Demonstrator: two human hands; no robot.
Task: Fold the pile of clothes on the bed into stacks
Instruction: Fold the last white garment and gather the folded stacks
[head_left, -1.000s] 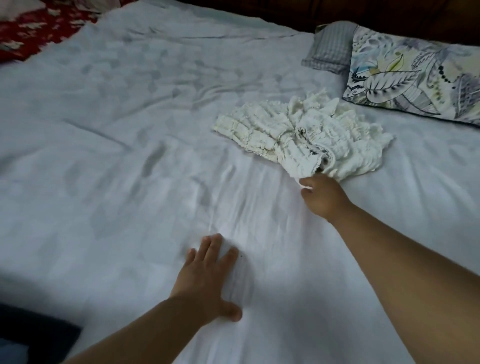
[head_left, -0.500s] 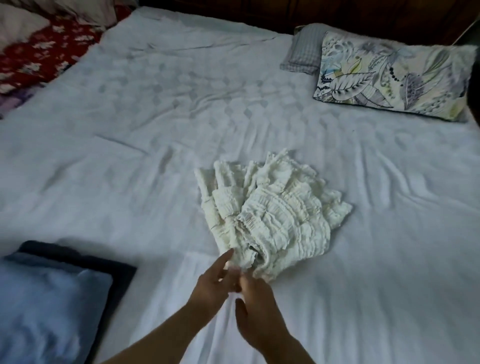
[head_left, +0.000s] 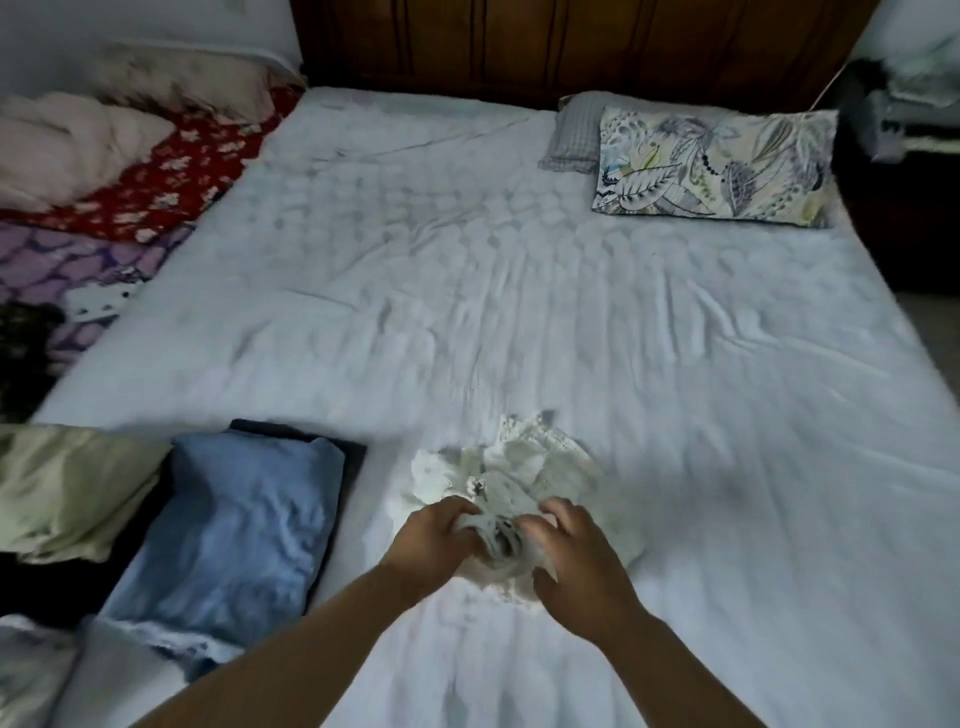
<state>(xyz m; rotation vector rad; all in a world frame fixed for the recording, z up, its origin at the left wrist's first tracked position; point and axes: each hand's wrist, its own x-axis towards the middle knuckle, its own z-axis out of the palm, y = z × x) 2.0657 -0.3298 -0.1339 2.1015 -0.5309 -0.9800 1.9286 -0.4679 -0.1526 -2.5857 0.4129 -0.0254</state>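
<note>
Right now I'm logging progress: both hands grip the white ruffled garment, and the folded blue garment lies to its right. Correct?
Not quite. The head view shows both the left hand and right hand gripping the white ruffled garment, but the folded blue garment lies to its left.

Motion blur smears the white ruffled garment (head_left: 524, 467), hiding its shape and folds. The left hand (head_left: 434, 540) and right hand (head_left: 582, 556) cover its near edge. The pale green cloth (head_left: 62, 493) and patterned clothes (head_left: 78, 260) run off the left edge.
</note>
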